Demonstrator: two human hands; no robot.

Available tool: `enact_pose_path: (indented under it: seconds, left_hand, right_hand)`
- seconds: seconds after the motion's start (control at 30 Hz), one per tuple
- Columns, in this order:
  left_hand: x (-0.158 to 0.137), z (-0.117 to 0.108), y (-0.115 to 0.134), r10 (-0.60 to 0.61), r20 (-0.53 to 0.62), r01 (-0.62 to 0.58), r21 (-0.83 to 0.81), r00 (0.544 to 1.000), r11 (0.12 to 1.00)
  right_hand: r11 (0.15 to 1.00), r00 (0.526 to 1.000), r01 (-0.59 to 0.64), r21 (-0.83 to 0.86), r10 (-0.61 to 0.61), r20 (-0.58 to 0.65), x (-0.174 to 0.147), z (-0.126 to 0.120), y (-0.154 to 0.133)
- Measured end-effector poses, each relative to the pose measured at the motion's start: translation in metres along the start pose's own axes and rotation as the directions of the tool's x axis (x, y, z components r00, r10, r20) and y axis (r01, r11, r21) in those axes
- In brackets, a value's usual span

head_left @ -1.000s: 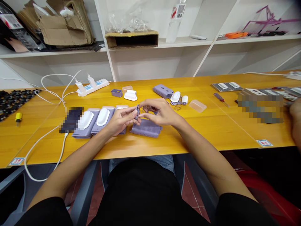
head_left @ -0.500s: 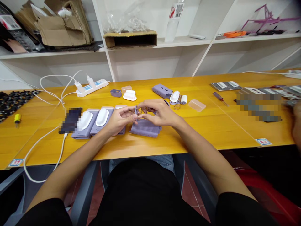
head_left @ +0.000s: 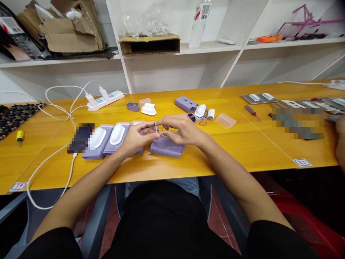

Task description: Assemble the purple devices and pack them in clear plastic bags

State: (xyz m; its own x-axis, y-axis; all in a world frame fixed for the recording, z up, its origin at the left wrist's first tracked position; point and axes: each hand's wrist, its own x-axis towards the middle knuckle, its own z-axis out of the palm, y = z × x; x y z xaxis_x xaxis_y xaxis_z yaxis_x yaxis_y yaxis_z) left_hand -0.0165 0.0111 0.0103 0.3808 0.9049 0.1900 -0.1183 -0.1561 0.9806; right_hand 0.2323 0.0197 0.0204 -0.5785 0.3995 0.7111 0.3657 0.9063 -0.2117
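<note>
My left hand point(head_left: 136, 137) and my right hand point(head_left: 181, 129) meet above the yellow table point(head_left: 231, 147), fingertips pinched together on a small purple part point(head_left: 156, 127) with a thin wire spring beside it. Just below the hands lies a ribbed purple casing point(head_left: 166, 147). To the left, partly under my left hand, stand purple units with white oval lids point(head_left: 113, 138) in a row.
A white power strip point(head_left: 105, 100) with cables sits at the back left. Further purple and white parts point(head_left: 194, 107), a clear lid point(head_left: 225, 121) and a screwdriver point(head_left: 252, 112) lie behind and right. Another person's hand point(head_left: 340, 136) shows at the right edge. Shelves hold cardboard boxes.
Both hands have stayed together, sinking slightly toward the casing. The fingers have shifted a little on the small part.
</note>
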Motion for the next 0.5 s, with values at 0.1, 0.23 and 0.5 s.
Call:
enact_pose_path:
  seconds: [0.1,0.23,0.5]
  left_hand:
    - [-0.0006,0.0013,0.0016,-0.018,-0.012,0.018,0.002,1.0,1.0]
    - [-0.001,0.0022,0.0043,-0.042,-0.013,0.042,0.005,0.999,0.999]
    - [-0.0004,-0.0006,0.0068,-0.061,-0.005,0.061,-0.004,0.998,0.998]
  right_hand:
    - [1.0,1.0,0.016,-0.022,-0.016,0.0,-0.0004,0.0003,0.0005]
    - [0.998,0.999,0.023,-0.054,-0.021,0.036,-0.0001,0.0,-0.0011]
    - [0.996,0.997,0.032,-0.082,-0.027,0.068,0.0013,0.0014,-0.0053]
